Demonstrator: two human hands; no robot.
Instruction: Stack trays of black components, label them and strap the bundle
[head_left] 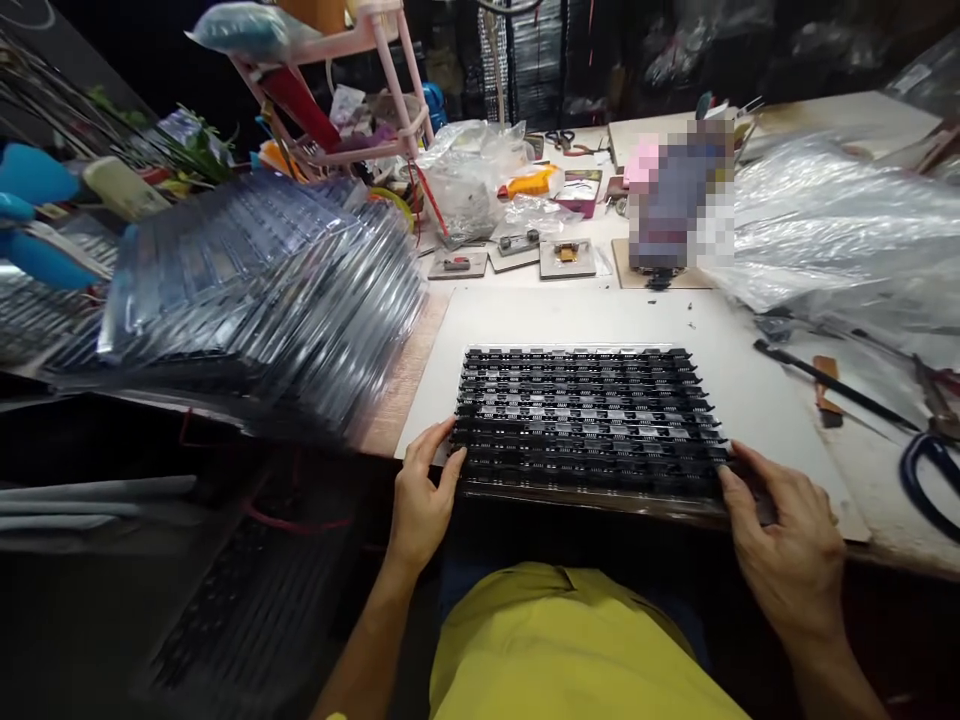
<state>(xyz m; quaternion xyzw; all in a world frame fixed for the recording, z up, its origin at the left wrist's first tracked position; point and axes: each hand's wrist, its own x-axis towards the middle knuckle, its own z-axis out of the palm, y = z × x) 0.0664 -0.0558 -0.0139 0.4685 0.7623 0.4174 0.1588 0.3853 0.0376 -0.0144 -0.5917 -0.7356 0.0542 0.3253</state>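
A clear plastic tray [592,494] filled with rows of black strip-shaped parts [585,425] lies at the front edge of the bench, on a white board. My left hand [426,490] grips the tray's left side, with thumb and fingers near its front corner. At the opposite side, my right hand [784,525] has its thumb and fingers closed on the right front corner. The tray looks level, and its near edge reaches the board's front edge. My fingertips are partly hidden behind the tray's sides.
A tall pile of clear plastic trays [262,290] leans on the left. Scissors [934,480], a black stick [832,380] and plastic sheeting [847,220] lie to the right. Behind are small blocks [568,260], plastic bags [465,180] and a pink rack [390,60].
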